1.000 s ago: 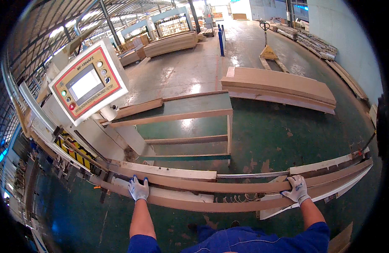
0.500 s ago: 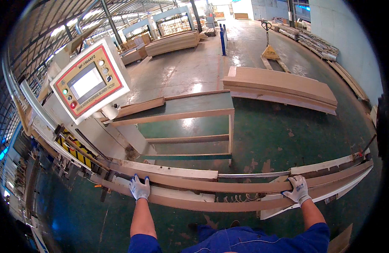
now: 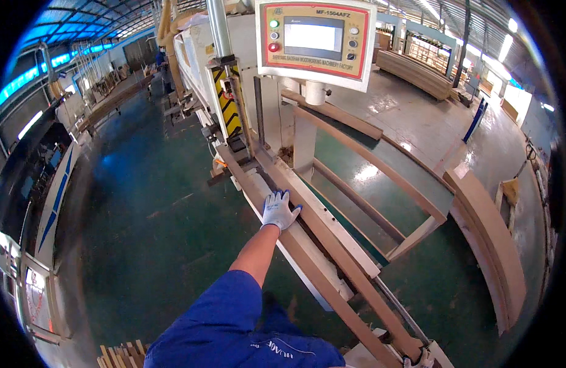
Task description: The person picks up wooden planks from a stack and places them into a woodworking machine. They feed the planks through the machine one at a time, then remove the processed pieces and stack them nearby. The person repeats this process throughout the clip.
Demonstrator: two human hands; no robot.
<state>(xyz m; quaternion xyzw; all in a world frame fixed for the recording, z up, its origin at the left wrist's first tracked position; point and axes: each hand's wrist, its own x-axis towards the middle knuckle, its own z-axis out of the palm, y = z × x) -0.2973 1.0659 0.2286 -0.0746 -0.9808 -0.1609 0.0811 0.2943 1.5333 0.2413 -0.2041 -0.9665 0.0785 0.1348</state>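
Two long brown wooden strips lie side by side on the white machine bed, a near strip (image 3: 311, 267) and a far strip (image 3: 346, 267). My left hand (image 3: 281, 210), in a white glove with blue fingertips, rests on the near strip with its fingers spread. Its thumb points across the gap toward the far strip. At the lower edge, my right hand (image 3: 422, 359), gloved alike, is partly cut off. Its visible fingers curl over the far strip. The strips' upper ends reach the machine head beside a yellow-and-black striped panel (image 3: 228, 104).
A control panel (image 3: 313, 43) with a lit screen hangs over the machine. Right of the bed stands a wood-edged frame (image 3: 368, 161). Stacked boards (image 3: 488, 239) lie on the floor farther right. Wood offcuts (image 3: 122, 356) are at the lower left. A metal rail (image 3: 400, 308) runs along the bed.
My view has swung left toward the machine head, so the bed runs diagonally. Both hands stay on the strips, the left with spread fingers; the right has shifted to the view's lower edge.
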